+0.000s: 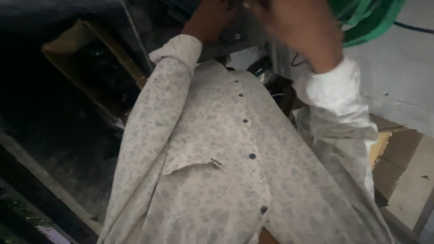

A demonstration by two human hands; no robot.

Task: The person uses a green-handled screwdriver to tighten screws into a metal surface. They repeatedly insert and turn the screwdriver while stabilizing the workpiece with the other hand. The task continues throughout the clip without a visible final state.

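I look down my own front, at a pale flower-patterned shirt (212, 149) with dark buttons and a chest pocket. Both arms reach toward the top edge. My left hand (209, 19) comes out of a buttoned cuff and rests against a dark object (233, 38) that is mostly hidden in shadow. My right hand (275, 11) is blurred and cut off by the top edge, with its bare forearm and rolled-up sleeve below it. Whether either hand grips anything is hidden.
An open cardboard box (86, 54) with dark contents stands at the left. Brown cardboard pieces (398, 153) lie at the right, below a grey concrete surface (398, 77). Green netting or cord (368, 20) hangs at the top right. A dark frame edge (40, 185) crosses the lower left.
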